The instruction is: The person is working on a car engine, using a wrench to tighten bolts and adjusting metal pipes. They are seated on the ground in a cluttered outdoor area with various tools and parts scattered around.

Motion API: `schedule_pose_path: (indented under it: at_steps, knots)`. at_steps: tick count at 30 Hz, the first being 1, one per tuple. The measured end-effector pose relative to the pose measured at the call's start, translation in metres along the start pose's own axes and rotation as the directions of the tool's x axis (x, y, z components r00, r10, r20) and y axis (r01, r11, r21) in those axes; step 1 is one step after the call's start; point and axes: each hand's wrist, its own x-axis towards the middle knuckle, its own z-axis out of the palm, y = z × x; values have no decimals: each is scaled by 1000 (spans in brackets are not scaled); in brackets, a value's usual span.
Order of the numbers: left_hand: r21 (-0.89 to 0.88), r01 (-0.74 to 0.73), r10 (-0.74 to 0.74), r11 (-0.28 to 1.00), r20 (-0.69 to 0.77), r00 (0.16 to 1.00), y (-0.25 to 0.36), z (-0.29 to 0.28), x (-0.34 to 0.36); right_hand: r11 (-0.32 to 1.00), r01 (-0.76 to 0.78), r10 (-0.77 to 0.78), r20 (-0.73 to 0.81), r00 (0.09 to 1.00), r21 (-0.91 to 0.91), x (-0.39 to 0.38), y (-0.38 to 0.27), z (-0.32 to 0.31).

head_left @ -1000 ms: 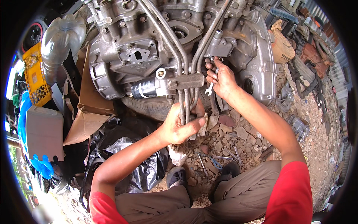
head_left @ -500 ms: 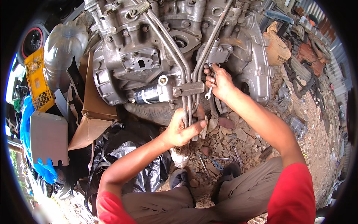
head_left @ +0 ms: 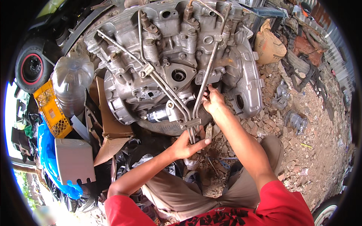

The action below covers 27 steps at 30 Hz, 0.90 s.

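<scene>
A large grey metal engine [head_left: 177, 54] lies ahead of me. Several bent metal pipes [head_left: 205, 78] run over it and come together at a clamp block [head_left: 190, 123] close to me. Just below that block, my left hand [head_left: 185, 145] is closed round the pipes' lower ends, its thumb pointing right. My right hand [head_left: 215, 101] is at the engine's lower right, beside the right-hand pipe. Its fingers are curled as they were round a small open-end wrench; the hand and engine parts hide that wrench now. A black cylindrical part [head_left: 158, 114] sits at the engine's lower left.
A tyre [head_left: 169, 129] lies under the engine. To the left are an open cardboard box [head_left: 113, 145], a grey box [head_left: 75, 160], a yellow crate [head_left: 52, 109] and a big clear bottle [head_left: 73, 88]. Rubble [head_left: 271, 150] covers the ground, with tools near my feet.
My view has shifted, so more of the engine's far side shows. Both hands keep their places at the pipes and the engine's lower right. The wrench end has gone out of sight.
</scene>
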Motion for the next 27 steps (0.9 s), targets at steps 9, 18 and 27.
schedule_pose_path:
  at_steps: [9,18,27]
  knots:
    - [-462,-264,180,847,-217,959,-19,4,25,971,-210,228,173,958,-115,0,-10,-8]
    - [-496,-254,112,830,-298,948,-12,13,23,938,-268,281,28,959,-220,6,-26,0]
    - [-351,-151,46,924,-290,956,15,22,22,973,-226,232,161,959,-57,12,-14,-3]
